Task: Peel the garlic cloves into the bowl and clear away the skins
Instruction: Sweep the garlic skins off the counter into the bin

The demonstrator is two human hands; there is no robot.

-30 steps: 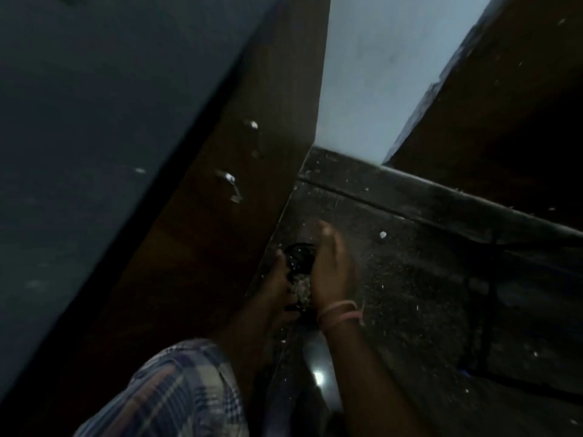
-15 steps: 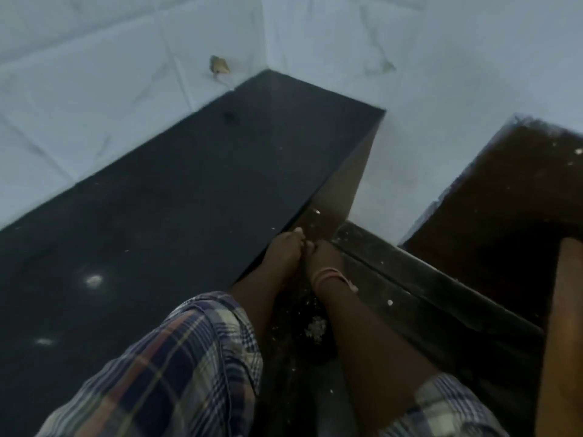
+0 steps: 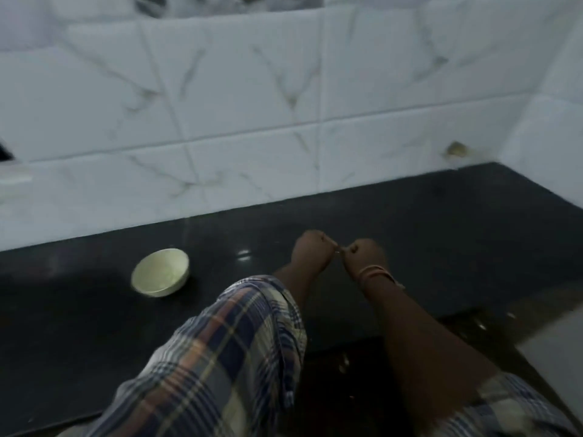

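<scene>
Left hand (image 3: 310, 250) and right hand (image 3: 362, 255) are curled, fingers meeting over the desk (image 3: 441, 231); contents can't be told. Bowl (image 3: 161, 272) is set left of the hands, well apart.

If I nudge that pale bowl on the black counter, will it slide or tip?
The bowl sits upright on the glossy counter, so it would probably slide easily. Its base looks narrower than its rim, so a push high on the rim might rock it. It looks small, likely light; what is inside is blurred.
</scene>
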